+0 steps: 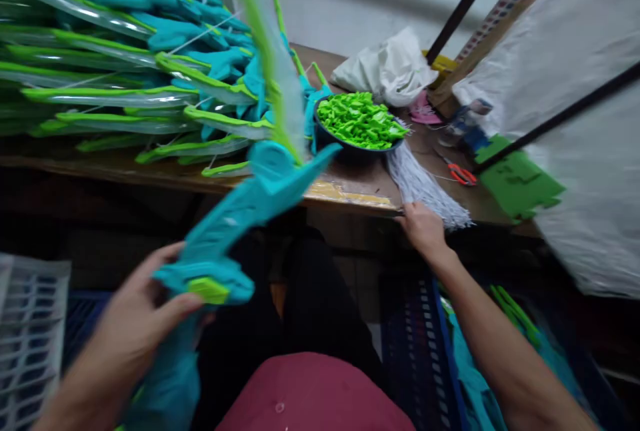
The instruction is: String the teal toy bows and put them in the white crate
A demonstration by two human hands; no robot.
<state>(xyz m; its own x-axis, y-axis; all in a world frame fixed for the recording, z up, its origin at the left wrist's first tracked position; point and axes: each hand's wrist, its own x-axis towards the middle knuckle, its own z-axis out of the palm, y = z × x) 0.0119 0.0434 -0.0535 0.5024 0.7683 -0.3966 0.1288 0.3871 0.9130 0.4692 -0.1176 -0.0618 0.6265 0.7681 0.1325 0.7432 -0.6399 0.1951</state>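
My left hand point(145, 314) is wrapped around a teal plastic toy point(230, 217) with a bright green insert, which looks like a toy bow. From its upper end a green-edged, see-through blade-like arm rises, smeared by motion. At the table's front edge, my right hand point(424, 231) has its fingers closed against a bundle of white strings point(425, 181); what they pinch is hidden. Behind the toy stands a dark bowl point(350, 151) heaped with small green plastic pieces point(363, 121).
Many similar teal-and-green toys point(150, 91) are stacked on the table's left. Red-handled scissors point(463, 174), a green foam mat point(523, 177) and a white sack point(387, 71) lie on the right. Below are a blue crate point(417, 351) holding teal parts and a white crate point(33, 331).
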